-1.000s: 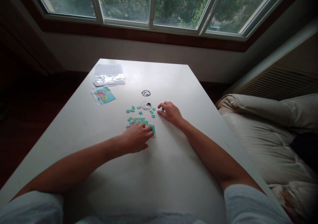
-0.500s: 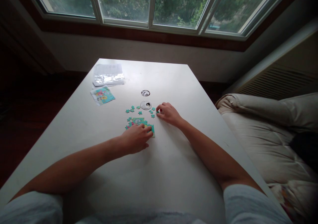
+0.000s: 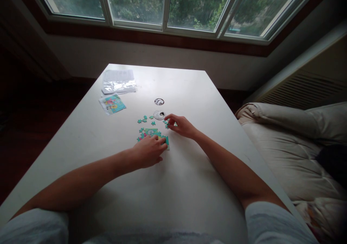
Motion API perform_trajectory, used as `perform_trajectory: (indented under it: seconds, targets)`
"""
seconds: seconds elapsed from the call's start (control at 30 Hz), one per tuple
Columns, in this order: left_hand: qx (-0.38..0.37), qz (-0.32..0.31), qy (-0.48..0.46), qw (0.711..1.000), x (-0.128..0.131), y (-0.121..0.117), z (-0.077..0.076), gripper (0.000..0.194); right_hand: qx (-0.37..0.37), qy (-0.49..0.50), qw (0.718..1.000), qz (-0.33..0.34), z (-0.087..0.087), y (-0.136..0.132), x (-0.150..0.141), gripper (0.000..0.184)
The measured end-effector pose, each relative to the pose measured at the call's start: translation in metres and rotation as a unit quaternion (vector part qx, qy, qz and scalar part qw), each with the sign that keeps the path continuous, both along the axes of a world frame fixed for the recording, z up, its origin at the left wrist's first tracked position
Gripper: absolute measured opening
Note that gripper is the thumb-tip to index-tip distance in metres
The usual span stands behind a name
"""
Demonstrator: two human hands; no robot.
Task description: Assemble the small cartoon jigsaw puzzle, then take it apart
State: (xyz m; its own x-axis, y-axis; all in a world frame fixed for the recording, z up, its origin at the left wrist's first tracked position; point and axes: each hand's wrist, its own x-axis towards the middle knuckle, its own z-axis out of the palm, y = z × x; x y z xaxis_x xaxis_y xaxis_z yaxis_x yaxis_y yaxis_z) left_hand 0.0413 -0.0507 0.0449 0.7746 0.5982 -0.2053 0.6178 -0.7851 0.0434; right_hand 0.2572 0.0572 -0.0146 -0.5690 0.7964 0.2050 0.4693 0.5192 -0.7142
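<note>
A small, partly joined teal jigsaw puzzle (image 3: 151, 133) lies in the middle of the white table (image 3: 189, 171). My left hand (image 3: 149, 151) rests on its near edge, fingers curled and pressing it down. Several loose teal pieces (image 3: 146, 119) are scattered just beyond it. My right hand (image 3: 181, 125) reaches in from the right, its fingertips pinched on a loose teal piece among those next to a round metal lid (image 3: 159, 114).
A second small round lid (image 3: 159, 101) lies farther back. A colourful picture card (image 3: 112, 103) and a clear plastic bag with paper (image 3: 118, 81) sit at the back left. A cushioned seat (image 3: 284, 146) runs along the table's right side. Windows span the far wall.
My right hand has slid left toward the loose pieces and its fingers have closed into a pinch. My left hand has stayed on the puzzle.
</note>
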Motion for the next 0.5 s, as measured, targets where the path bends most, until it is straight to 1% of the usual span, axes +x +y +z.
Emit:
perform_trajectory:
  seconds: [0.1,0.2,0.37,0.5]
  targets:
    - [-0.003,-0.001,-0.001,1.0,0.0,0.0,0.0,0.036,-0.043,0.016,0.997,0.054,0.002,-0.004,-0.002,0.017]
    - [-0.002,-0.002,0.004,1.0,-0.001,0.0,-0.001,0.035,-0.061,0.001,0.994,0.091,0.004,-0.008,-0.004,0.014]
    - [0.0,-0.005,0.005,1.0,0.0,0.0,-0.002,0.036,-0.077,-0.028,0.992,0.1,0.006,-0.011,-0.006,0.011]
    - [0.002,-0.002,0.007,1.0,0.0,0.0,-0.003,0.035,-0.061,-0.039,0.993,0.097,0.008,-0.012,-0.008,0.011]
